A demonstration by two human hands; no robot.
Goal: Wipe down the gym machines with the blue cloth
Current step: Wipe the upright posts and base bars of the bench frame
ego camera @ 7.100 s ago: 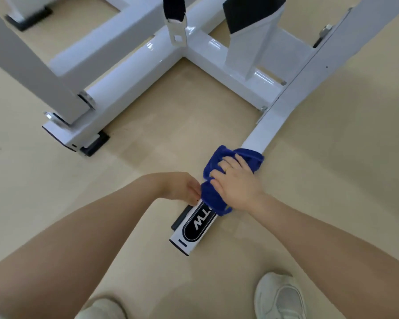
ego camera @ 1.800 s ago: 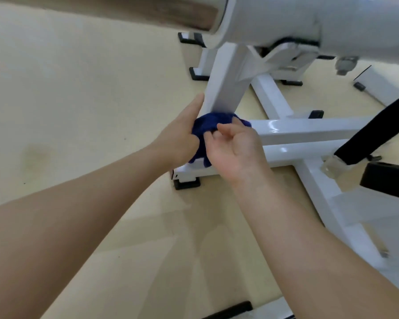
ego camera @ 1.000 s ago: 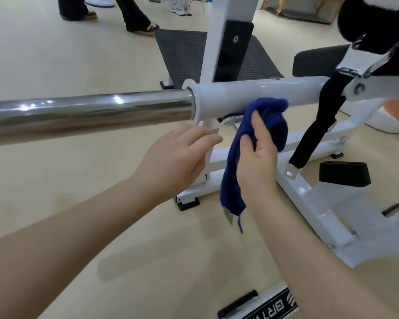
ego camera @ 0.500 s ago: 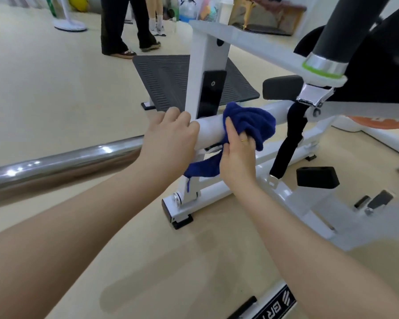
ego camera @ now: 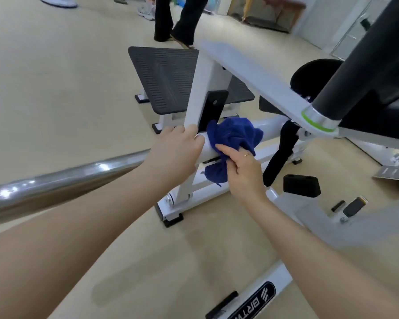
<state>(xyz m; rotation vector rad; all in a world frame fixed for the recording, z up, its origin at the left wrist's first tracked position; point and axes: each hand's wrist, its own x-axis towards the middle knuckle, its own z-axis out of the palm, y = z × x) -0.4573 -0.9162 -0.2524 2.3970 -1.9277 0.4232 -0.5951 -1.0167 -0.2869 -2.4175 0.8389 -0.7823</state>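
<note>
The blue cloth is draped over the white horizontal tube of the gym machine, bunched on top with a tail hanging below. My right hand grips the cloth from the near side, fingers curled into it. My left hand wraps around the same white tube just left of the cloth, where it meets the chrome bar. A white upright post with a black plate stands right behind both hands.
A black ribbed foot platform lies behind the post. A black strap hangs to the right, above a black block. A dark handle with a green ring crosses at the upper right. People's legs stand at the back.
The cloth has gone from the machine's floor frame up onto the white tube. My left hand has closed around the tube. In the last half second the view shifted slightly closer.
</note>
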